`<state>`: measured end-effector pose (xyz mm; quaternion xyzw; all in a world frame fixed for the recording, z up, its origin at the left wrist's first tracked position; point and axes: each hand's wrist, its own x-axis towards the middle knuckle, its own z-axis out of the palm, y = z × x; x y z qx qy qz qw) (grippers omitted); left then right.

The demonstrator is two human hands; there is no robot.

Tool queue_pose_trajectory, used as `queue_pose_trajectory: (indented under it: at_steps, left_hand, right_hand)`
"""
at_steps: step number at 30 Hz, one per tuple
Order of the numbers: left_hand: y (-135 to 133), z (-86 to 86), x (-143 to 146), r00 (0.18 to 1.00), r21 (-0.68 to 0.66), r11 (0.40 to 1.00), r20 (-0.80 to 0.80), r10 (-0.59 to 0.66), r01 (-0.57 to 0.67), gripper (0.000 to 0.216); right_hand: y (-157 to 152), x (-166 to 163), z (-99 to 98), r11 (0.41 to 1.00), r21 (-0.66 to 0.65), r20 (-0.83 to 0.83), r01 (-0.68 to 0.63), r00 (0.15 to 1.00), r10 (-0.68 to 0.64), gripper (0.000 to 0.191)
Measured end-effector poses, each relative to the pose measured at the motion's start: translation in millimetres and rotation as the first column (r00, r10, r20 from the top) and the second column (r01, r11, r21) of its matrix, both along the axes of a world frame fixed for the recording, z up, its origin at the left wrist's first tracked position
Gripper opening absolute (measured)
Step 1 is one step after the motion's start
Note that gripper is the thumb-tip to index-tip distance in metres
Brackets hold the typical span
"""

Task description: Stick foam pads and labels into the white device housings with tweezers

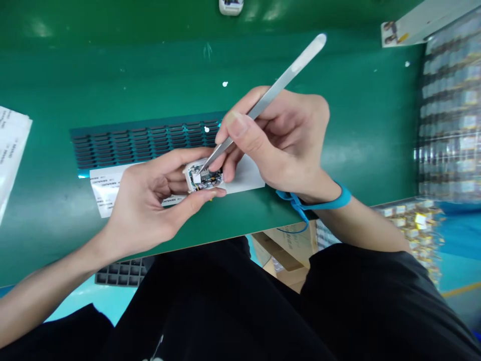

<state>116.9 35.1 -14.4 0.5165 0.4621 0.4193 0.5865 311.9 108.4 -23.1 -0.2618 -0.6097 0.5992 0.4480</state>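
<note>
Between thumb and fingers, my left hand (154, 200) grips a small white device housing (191, 181) whose inside faces up, showing a circuit board and fine wires. My right hand (278, 135) is closed around metal tweezers (287, 75), held slanted like a pen. The tweezers' tips reach into the housing, by a small white piece at its left side. Whether they pinch that piece I cannot tell. Some right fingertips are near the housing's right edge. Under both hands lie a white printed sheet (107, 188) and a strip with rows of dark pads (128, 143).
Another white housing (231, 7) is at the green table's (158, 90) far edge. Printed sheets (11, 150) lie at left. Stacked clear trays (451, 115) stand at right, below a white metal bracket (413, 27). A blue wrist strap (326, 203) circles the right wrist, its cord trailing.
</note>
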Motion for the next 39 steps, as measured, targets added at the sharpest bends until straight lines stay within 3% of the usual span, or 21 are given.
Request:
queue_pose_trajectory:
  at_steps: [4, 10, 18, 25, 32, 35, 39]
  left_hand:
    - [-1.1, -0.5, -0.7, 1.0, 0.011, 1.0, -0.021, 0.017, -0.017, 0.041]
    - [-2.2, -2.0, 2.2, 0.999, 0.003, 1.0, -0.031, 0.01, -0.01, 0.038]
    - [-2.5, -2.9, 2.2, 0.999, 0.035, 0.998, -0.005, 0.048, -0.048, 0.038]
    - [-3.3, -4.6, 2.3, 0.998, 0.042, 0.997, 0.013, 0.059, -0.059, 0.036]
    - [-3.0, -2.1, 3.2, 0.997, 0.016, 0.997, -0.013, 0.072, -0.071, 0.034]
    - [-2.7, -0.1, 4.0, 0.997, 0.007, 0.997, -0.032, 0.072, -0.071, 0.032]
    - [-3.0, 0.6, 4.4, 0.997, -0.013, 0.998, -0.045, 0.062, -0.062, 0.03]
  right_hand:
    - [-1.4, 2.1, 7.4, 0.997, -0.074, 0.151, -0.031, 0.988, 0.042, 0.036]
    - [1.2, -8.3, 15.9, 0.994, -0.065, 0.162, -0.084, 0.982, 0.094, 0.046]
    - [-2.1, -9.7, 17.1, 0.993, -0.063, 0.175, -0.101, 0.978, 0.111, 0.048]
    - [-0.7, -6.6, 2.5, 0.991, -0.07, 0.174, -0.115, 0.977, 0.125, 0.047]
    - [0.1, -4.0, -4.2, 0.995, -0.102, 0.01, -0.002, 1.0, 0.003, 0.019]
    - [-0.2, -3.9, 3.2, 0.992, -0.128, 0.12, 0.016, 0.993, -0.001, 0.021]
    - [6.5, -4.3, 5.5, 0.996, -0.086, 0.172, -0.011, 0.985, 0.025, 0.039]
